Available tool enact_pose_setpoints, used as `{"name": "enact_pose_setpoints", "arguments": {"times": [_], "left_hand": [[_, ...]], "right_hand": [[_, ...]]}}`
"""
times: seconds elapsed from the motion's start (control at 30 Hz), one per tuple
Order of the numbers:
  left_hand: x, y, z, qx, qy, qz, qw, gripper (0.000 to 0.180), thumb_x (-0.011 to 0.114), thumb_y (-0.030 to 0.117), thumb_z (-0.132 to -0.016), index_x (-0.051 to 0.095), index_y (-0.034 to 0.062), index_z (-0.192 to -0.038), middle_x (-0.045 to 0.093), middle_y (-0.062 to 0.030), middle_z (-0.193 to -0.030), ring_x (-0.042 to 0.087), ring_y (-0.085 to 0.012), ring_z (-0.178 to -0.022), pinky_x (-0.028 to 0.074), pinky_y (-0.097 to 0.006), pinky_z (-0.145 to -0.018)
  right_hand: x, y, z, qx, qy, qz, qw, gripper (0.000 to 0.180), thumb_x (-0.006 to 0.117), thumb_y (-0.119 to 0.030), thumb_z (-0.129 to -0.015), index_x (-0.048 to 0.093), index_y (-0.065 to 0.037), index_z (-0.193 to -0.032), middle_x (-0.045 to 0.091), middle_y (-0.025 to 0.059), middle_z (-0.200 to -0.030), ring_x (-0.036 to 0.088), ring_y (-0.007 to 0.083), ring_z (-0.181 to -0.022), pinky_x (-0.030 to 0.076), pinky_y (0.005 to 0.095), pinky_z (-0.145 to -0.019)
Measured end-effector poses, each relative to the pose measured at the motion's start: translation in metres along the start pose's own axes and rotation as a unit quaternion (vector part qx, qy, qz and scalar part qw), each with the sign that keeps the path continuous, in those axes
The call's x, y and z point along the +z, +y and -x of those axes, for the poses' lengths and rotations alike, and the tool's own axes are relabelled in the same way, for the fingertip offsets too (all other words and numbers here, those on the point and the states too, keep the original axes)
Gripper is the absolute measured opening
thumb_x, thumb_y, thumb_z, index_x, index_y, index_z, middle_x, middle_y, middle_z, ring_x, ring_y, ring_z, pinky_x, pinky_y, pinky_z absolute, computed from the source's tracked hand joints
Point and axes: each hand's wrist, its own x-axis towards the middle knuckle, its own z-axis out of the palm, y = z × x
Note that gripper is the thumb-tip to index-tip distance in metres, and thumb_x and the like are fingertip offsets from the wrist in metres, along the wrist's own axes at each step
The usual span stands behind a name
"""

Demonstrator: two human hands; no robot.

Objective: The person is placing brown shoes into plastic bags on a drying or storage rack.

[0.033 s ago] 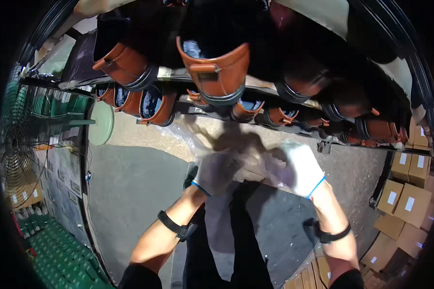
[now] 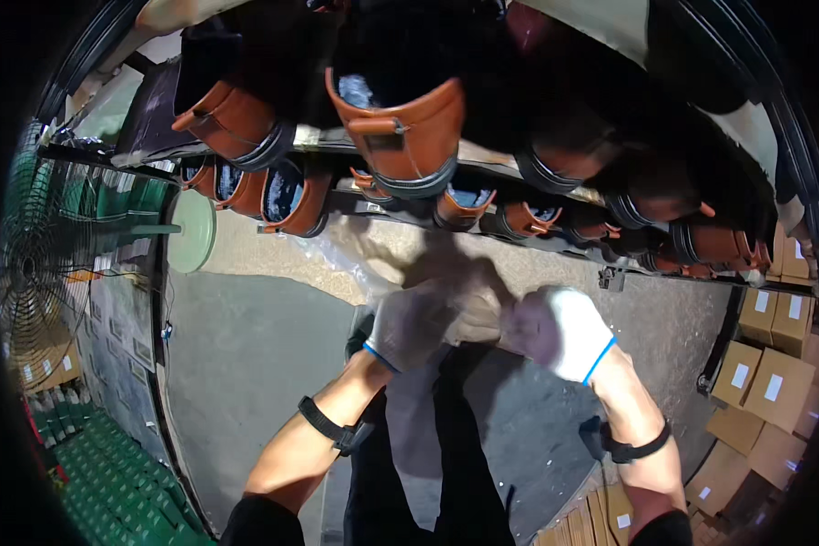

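Observation:
Both my hands wear white knit gloves with blue cuffs and are held in front of my legs, below the shelves. My left hand [image 2: 415, 323] is closed on a crumpled clear plastic bag [image 2: 341, 261], whose loose part trails up and to the left. Pale, wrinkled material [image 2: 476, 318] shows between the hands; shadow and blur hide what it is. My right hand [image 2: 560, 332] is closed at its right side, with fingertips curled out of sight. Above hang brown leather boots [image 2: 400, 150] with dark soles, the nearest one directly over my hands.
A dark rack edge [image 2: 491, 168] carries several more boots in two rows. At left stand a wire fan [image 2: 29, 264], a pale green disc [image 2: 194, 230] and green crates [image 2: 127, 473]. Cardboard boxes [image 2: 778, 387] are stacked at right. Grey matting [image 2: 246, 364] covers the floor.
My right hand has moved slightly right and down, and its fingers look more tightly curled. Less plastic shows beside it. My left hand has barely moved.

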Motion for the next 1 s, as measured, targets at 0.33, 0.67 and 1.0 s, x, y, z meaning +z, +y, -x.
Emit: {"name": "enact_pose_setpoints", "arguments": {"times": [0.33, 0.67, 1.0], "left_hand": [[0.047, 0.066, -0.106, 0.087, -0.018, -0.173, 0.981, 0.026, 0.065, 0.030, -0.100, 0.070, 0.0078, -0.114, 0.074, -0.0187, -0.088, 0.075, -0.0405, -0.081, 0.059, -0.050, -0.070], [0.103, 0.046, -0.082, 0.113, -0.021, -0.175, 0.978, 0.019, 0.060, 0.016, -0.097, 0.072, 0.0111, -0.111, 0.077, -0.0133, -0.091, 0.077, -0.0328, -0.076, 0.061, -0.047, -0.067], [0.110, 0.036, -0.086, 0.148, 0.026, -0.181, 0.972, 0.012, 0.068, 0.015, -0.084, 0.076, 0.0064, -0.084, 0.073, -0.0182, -0.073, 0.075, -0.0358, -0.069, 0.059, -0.048, -0.061]], "right_hand": [[0.022, 0.100, 0.081, 0.143, 0.446, -0.625, 0.624, 0.042, 0.075, -0.013, -0.096, 0.068, 0.005, -0.133, 0.073, 0.0110, -0.121, 0.069, 0.0201, -0.108, 0.054, 0.0348, -0.103], [0.024, 0.092, -0.089, 0.177, 0.382, 0.230, 0.877, 0.019, 0.073, -0.021, -0.086, 0.076, -0.004, -0.097, 0.071, 0.0159, -0.088, 0.069, 0.0372, -0.088, 0.055, 0.0475, -0.079], [-0.015, 0.041, -0.104, 0.234, 0.085, 0.133, 0.959, 0.042, 0.055, -0.041, -0.108, 0.077, -0.006, -0.111, 0.075, 0.0225, -0.096, 0.071, 0.0415, -0.091, 0.051, 0.0525, -0.088]]}}
